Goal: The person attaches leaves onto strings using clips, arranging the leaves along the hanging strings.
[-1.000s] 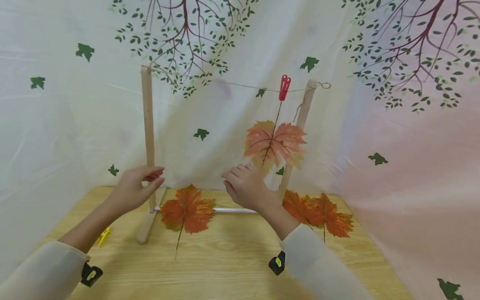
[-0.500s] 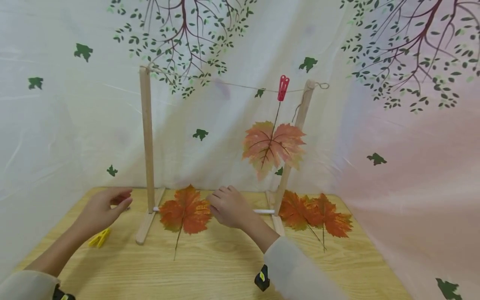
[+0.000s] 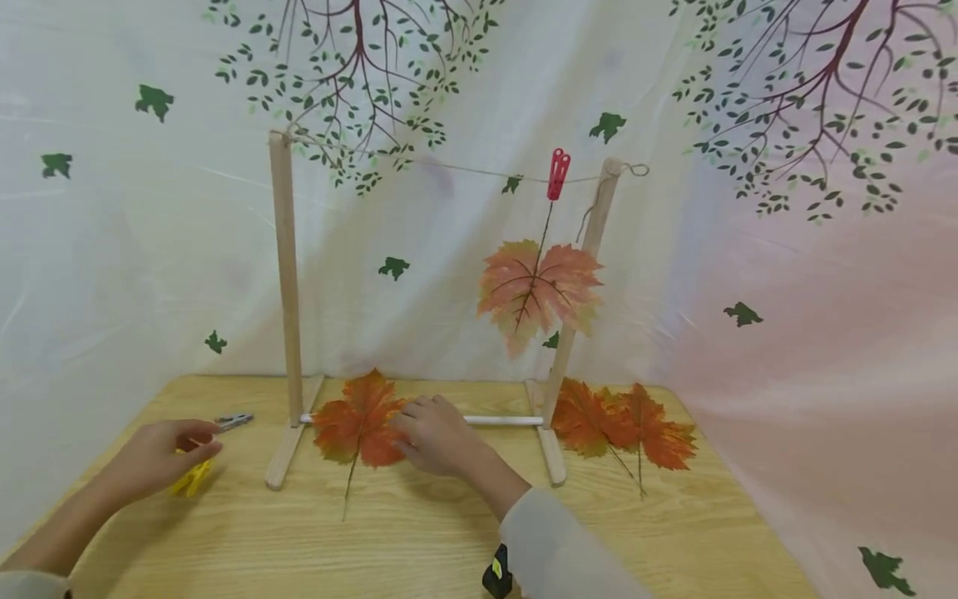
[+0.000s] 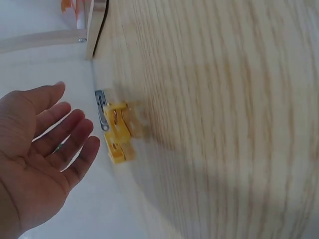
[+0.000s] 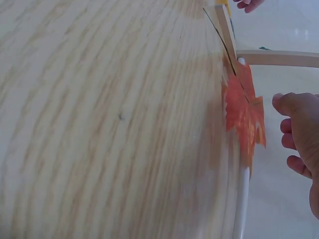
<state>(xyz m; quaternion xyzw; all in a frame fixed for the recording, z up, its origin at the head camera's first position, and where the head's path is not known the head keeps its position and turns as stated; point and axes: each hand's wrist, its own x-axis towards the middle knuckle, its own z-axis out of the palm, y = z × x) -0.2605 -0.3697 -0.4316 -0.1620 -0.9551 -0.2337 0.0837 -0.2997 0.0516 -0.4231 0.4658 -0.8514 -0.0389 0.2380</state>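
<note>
My left hand [image 3: 157, 457] hovers over the yellow clothespins [image 4: 118, 124] on the left of the table. Its fingers are relaxed and apart, with nothing between them. A grey clothespin [image 3: 234, 422] lies just beyond its fingertips. My right hand [image 3: 437, 437], fingers loosely bent and holding nothing, is over the right edge of an orange maple leaf [image 3: 362, 420]; the right wrist view shows a gap between them. That leaf lies across the white rod of a wooden frame, stem toward me. A paler leaf [image 3: 535, 287] hangs by its stem from a red clothespin [image 3: 557, 175] on the string.
The frame has a left post [image 3: 284, 283] and a right post [image 3: 580, 308] with string tied between their tops. Two more orange leaves [image 3: 624, 424] lie by the right foot on the wooden table [image 3: 419, 541]. A white cloth printed with trees hangs behind.
Both hands have come down and to the left, the left one from beside the left post to the clothespins, the right one from below the hanging leaf to the leaf on the rod.
</note>
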